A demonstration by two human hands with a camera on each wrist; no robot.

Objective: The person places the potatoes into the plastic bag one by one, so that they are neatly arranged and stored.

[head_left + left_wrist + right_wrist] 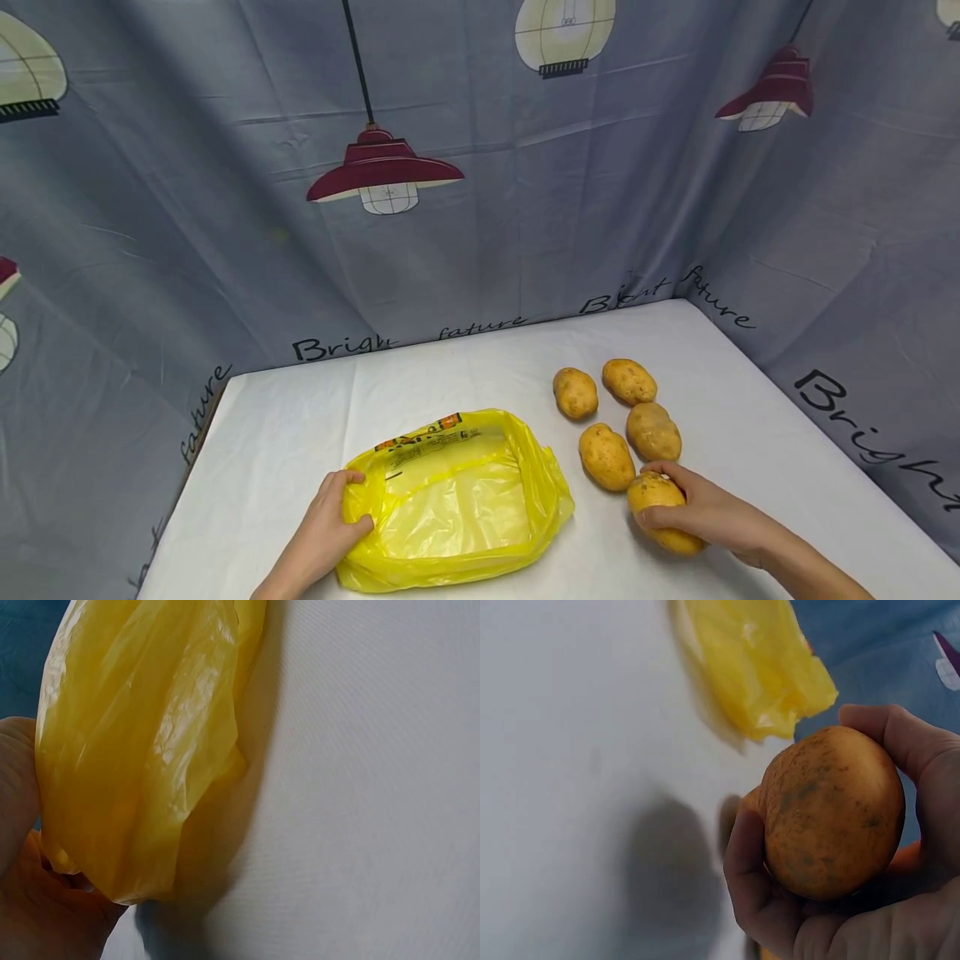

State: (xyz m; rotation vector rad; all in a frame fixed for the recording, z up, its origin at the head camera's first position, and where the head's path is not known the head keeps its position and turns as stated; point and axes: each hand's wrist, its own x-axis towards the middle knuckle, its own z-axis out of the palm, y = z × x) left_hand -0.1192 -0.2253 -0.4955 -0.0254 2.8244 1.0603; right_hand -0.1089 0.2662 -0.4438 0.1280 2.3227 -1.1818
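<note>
A yellow plastic bag lies on the table with its mouth spread wide and dark and orange print along its far rim. My left hand grips the bag's left edge, thumb over the rim; the left wrist view shows the crumpled outer side of the bag close up. To the right of the bag, my right hand holds a potato between thumb and fingers. In the right wrist view this potato has dark specks on its skin, and its shadow falls on the cloth.
Several more potatoes, one of them the nearest potato, lie loosely grouped beyond my right hand. A white cloth covers the table. Grey curtains printed with lamps and lettering hang behind it and along its sides.
</note>
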